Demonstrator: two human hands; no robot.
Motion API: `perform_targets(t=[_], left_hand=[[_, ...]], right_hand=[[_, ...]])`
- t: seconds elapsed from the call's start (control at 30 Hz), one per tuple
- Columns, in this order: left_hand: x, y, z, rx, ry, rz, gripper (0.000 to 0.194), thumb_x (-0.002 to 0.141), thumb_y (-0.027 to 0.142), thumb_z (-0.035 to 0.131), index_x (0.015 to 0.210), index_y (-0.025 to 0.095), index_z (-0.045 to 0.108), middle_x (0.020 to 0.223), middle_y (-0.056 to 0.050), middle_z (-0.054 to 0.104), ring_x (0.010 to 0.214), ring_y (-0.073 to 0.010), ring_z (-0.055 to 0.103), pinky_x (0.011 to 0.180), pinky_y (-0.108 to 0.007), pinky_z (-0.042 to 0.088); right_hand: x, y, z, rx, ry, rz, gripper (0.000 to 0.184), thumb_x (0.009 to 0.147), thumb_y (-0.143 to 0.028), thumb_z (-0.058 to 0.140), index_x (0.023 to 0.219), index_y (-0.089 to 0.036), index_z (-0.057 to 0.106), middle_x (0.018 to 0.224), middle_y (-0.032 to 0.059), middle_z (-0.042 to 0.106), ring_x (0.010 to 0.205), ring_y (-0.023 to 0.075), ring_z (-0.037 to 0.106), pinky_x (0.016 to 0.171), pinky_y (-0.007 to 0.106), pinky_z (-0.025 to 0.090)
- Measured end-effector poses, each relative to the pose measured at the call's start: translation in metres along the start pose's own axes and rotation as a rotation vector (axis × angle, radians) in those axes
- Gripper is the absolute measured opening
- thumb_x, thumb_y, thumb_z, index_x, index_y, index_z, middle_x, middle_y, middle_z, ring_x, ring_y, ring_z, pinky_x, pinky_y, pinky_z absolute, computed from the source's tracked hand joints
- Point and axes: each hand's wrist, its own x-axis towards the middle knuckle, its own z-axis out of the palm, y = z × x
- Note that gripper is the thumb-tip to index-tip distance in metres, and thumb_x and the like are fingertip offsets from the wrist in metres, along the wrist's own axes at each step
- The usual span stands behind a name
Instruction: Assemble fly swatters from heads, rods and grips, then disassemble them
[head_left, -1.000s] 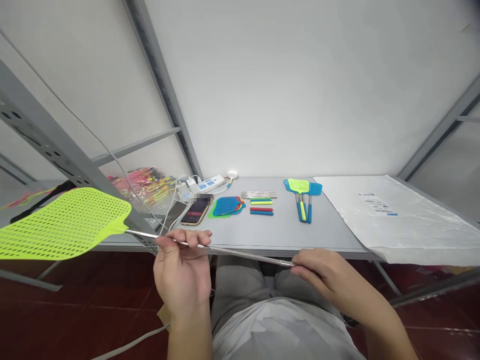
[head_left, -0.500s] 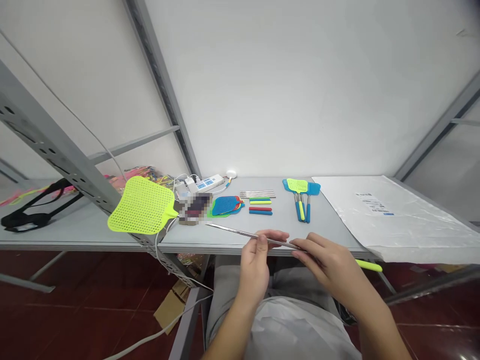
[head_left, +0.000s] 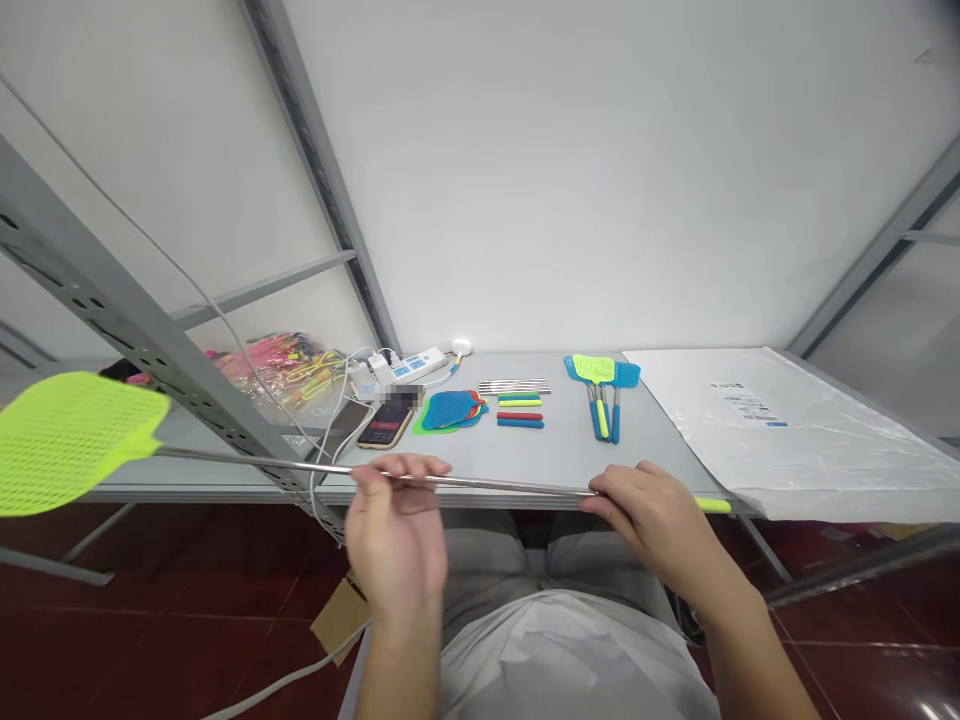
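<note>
Because the yellow-green fly swatter (head_left: 79,440) is stretched sideways in front of the body, its long axis runs nearly straight from one hand to the other, with its mesh paddle beyond the left hand (head_left: 397,545) and the end of its grip (head_left: 712,505) showing just past the right hand (head_left: 664,515). Its metal shaft (head_left: 517,486) slopes slightly, the grip end lying a little closer to the body. The left hand, palm up, grasps the shaft between thumb and fingers, and is the nearer one to the paddle; the right hand is closed around the shaft, close by the grip. Between the two, a bare stretch of metal crosses the front edge of the bench (head_left: 559,450). Forward of that stretch lie loose rods (head_left: 514,386) and coloured grips (head_left: 520,422), farther out than either hand. Ahead of the left hand are a phone (head_left: 386,422) and, just beside it, stacked paddles (head_left: 454,410). Forward of the right hand and slightly inward sit other swatters (head_left: 602,410), with a white plastic sheet (head_left: 795,440) farther to its right.
</note>
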Motion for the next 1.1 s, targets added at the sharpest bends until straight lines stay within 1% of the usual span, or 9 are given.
perform_targets(t=[0.1, 0.23, 0.4, 0.5, 0.6, 0.77, 0.83, 0.93, 1.1], left_hand=[[0.017, 0.019, -0.011, -0.102, 0.111, 0.066, 0.036, 0.096, 0.043, 0.05, 0.071, 0.017, 0.05, 0.061, 0.005, 0.044, 0.056, -0.0119, 0.052, 0.066, -0.03, 0.052], [0.025, 0.037, -0.019, -0.195, 0.203, 0.097, 0.037, 0.1, 0.041, 0.042, 0.072, 0.018, 0.047, 0.061, 0.007, 0.041, 0.05, -0.009, 0.043, 0.058, -0.026, 0.048], [0.03, 0.046, -0.024, -0.222, 0.255, 0.124, 0.037, 0.1, 0.042, 0.042, 0.072, 0.018, 0.046, 0.059, 0.008, 0.039, 0.047, -0.0078, 0.036, 0.052, -0.024, 0.043], [0.031, 0.038, -0.021, -0.191, 0.233, 0.119, 0.037, 0.1, 0.043, 0.042, 0.072, 0.018, 0.047, 0.061, 0.007, 0.041, 0.049, -0.0085, 0.04, 0.053, -0.024, 0.044], [0.019, 0.013, -0.011, -0.143, 0.246, 0.152, 0.042, 0.095, 0.053, 0.046, 0.072, 0.018, 0.051, 0.062, 0.005, 0.044, 0.052, -0.0102, 0.045, 0.058, -0.027, 0.047], [-0.029, -0.043, 0.015, -0.058, -0.011, -0.048, 0.041, 0.094, 0.055, 0.045, 0.083, 0.019, 0.06, 0.072, -0.001, 0.059, 0.069, -0.0159, 0.059, 0.073, -0.034, 0.05], [-0.043, -0.055, 0.019, -0.038, -0.034, -0.108, 0.039, 0.096, 0.053, 0.043, 0.081, 0.02, 0.058, 0.074, -0.002, 0.061, 0.073, -0.0173, 0.061, 0.077, -0.035, 0.05], [-0.043, -0.054, 0.015, -0.009, -0.015, -0.045, 0.038, 0.095, 0.051, 0.047, 0.076, 0.019, 0.056, 0.074, -0.002, 0.063, 0.076, -0.0169, 0.062, 0.082, -0.034, 0.049], [-0.024, -0.026, 0.005, -0.013, -0.047, 0.076, 0.038, 0.094, 0.05, 0.05, 0.072, 0.019, 0.054, 0.067, 0.0, 0.057, 0.071, -0.0161, 0.058, 0.08, -0.035, 0.05]], right_hand=[[-0.001, 0.014, 0.01, -0.036, 0.091, -0.042, 0.029, 0.096, -0.038, 0.052, 0.074, -0.02, 0.053, 0.064, -0.0022, 0.056, 0.057, 0.0136, 0.04, 0.061, 0.028, 0.028], [-0.002, 0.022, 0.02, -0.079, 0.171, -0.089, 0.031, 0.093, -0.04, 0.057, 0.07, -0.019, 0.052, 0.061, -0.0013, 0.052, 0.058, 0.0141, 0.04, 0.061, 0.028, 0.028], [-0.005, 0.031, 0.017, -0.134, 0.196, -0.087, 0.036, 0.09, -0.045, 0.059, 0.067, -0.02, 0.051, 0.059, -0.0013, 0.052, 0.056, 0.0137, 0.041, 0.061, 0.029, 0.028], [-0.008, 0.038, 0.013, -0.164, 0.237, -0.052, 0.043, 0.089, -0.054, 0.055, 0.065, -0.02, 0.049, 0.056, -0.0015, 0.05, 0.055, 0.0141, 0.039, 0.059, 0.028, 0.027], [-0.011, 0.037, 0.013, -0.201, 0.253, -0.017, 0.048, 0.087, -0.061, 0.053, 0.062, -0.02, 0.047, 0.053, -0.0021, 0.048, 0.053, 0.0141, 0.038, 0.056, 0.028, 0.025], [-0.008, 0.018, 0.02, -0.185, 0.151, -0.004, 0.044, 0.092, -0.054, 0.052, 0.064, -0.021, 0.046, 0.054, -0.0029, 0.05, 0.052, 0.0136, 0.04, 0.056, 0.028, 0.025], [-0.007, 0.014, 0.024, -0.174, 0.134, 0.002, 0.042, 0.094, -0.051, 0.051, 0.064, -0.021, 0.046, 0.054, -0.0029, 0.05, 0.052, 0.0136, 0.041, 0.056, 0.029, 0.024], [-0.005, 0.013, 0.028, -0.16, 0.13, -0.021, 0.038, 0.096, -0.045, 0.05, 0.067, -0.02, 0.049, 0.058, -0.0013, 0.053, 0.055, 0.0141, 0.043, 0.058, 0.029, 0.027], [0.001, 0.013, 0.03, -0.132, 0.118, -0.11, 0.031, 0.097, -0.036, 0.051, 0.07, -0.02, 0.052, 0.061, -0.0008, 0.051, 0.058, 0.0143, 0.043, 0.06, 0.029, 0.028]])
